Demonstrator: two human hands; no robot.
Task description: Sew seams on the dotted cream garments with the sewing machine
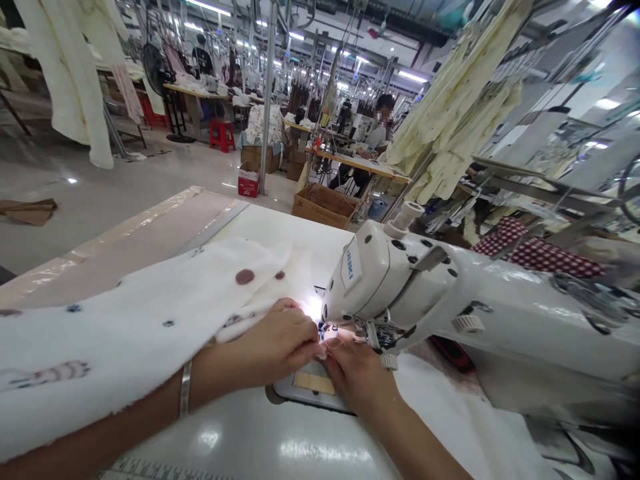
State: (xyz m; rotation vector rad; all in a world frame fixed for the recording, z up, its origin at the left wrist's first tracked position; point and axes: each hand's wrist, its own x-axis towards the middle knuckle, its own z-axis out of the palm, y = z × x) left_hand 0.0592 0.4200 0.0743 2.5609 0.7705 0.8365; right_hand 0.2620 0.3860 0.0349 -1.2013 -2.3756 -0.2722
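A white sewing machine (385, 273) fills the right of the view, its lamp shining brightly at the needle. White fleece fabric (150, 320) with brown spots and small printed figures lies over my left forearm and runs toward the needle. Beside the presser foot (327, 328), my left hand (285, 337) is closed, its fingertips pinching the fabric edge. Close against it, my right hand (363, 373) is also closed on the edge, partly under the machine head. More white fabric (440, 400) spreads to the right. The fingertips and the exact stitch point are hard to make out.
The white machine table (300, 223) has a ruler strip (155, 469) along its near edge. A red-and-black object (453, 353) lies beneath the machine arm. Pale yellow garments (450, 120) hang at right. Beyond stand a cardboard box (325, 203), a red stool (221, 135) and a seated person (377, 137).
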